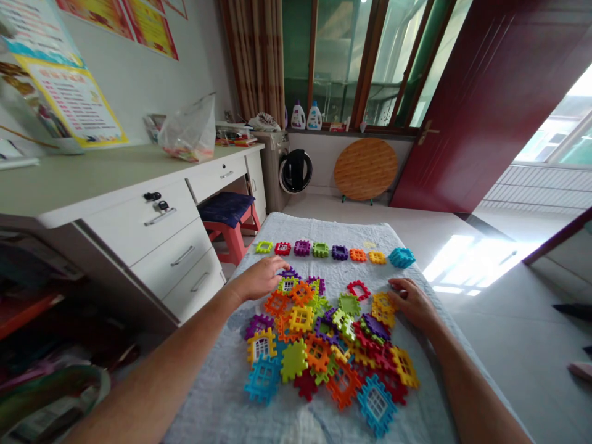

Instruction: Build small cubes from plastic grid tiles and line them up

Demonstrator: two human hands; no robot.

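My left hand [263,279] reaches over the left edge of a pile of plastic interlocking tiles, its fingers stretched out at a purple tile [290,272]; whether they touch it I cannot tell. On the pile's right side, my right hand [413,300] lies with fingers apart beside stacked yellow tiles [383,308]. The pile mixes orange tiles [303,293], green tiles [294,361], blue tiles [263,379] and others, some with window grids. Beyond it runs a row of tiles by colour, from a lime tile [264,246] to a stack of blue tiles [402,257].
A pale cloth [208,394] covers the table. To the left stand a white desk [152,240] with drawers and a red stool [231,225]. Farther back are a washing machine [276,145], a round wooden tabletop [365,169] and a dark red door [462,111].
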